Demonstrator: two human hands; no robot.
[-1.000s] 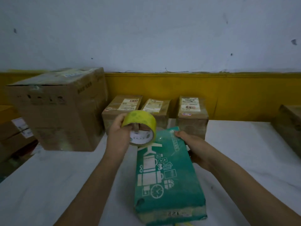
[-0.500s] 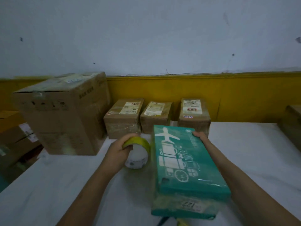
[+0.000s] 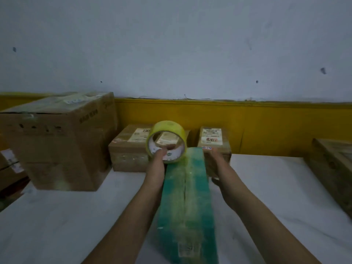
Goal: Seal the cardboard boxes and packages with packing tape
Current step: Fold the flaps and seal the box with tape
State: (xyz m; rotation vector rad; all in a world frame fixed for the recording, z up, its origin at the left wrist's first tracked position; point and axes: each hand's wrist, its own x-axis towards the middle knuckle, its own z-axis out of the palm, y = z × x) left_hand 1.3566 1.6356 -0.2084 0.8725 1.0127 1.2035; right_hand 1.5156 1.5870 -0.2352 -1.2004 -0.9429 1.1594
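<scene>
At table [image 3: 266,187] centre, green pkg [image 3: 186,197], stood on edge seam-up, is being taped lengthwise, tape roll [image 3: 167,127] being gripped by L hand [image 3: 157,159] at far end, R hand [image 3: 217,162] being laid on its right side (grip not discernible), tear-off & press-down likely being called for next.

A white-covered table [image 3: 266,187] carries a large cardboard box [image 3: 62,149] on its far left corner. Just beside that, along the back edge, lies a small labelled carton [image 3: 129,155], and a second labelled carton [image 3: 211,138] lies further right. A green package [image 3: 186,202] stands on its narrow side in the middle with clear tape along its top seam, and a brown box [image 3: 335,168] sits at the right edge, well apart from the rest.
</scene>
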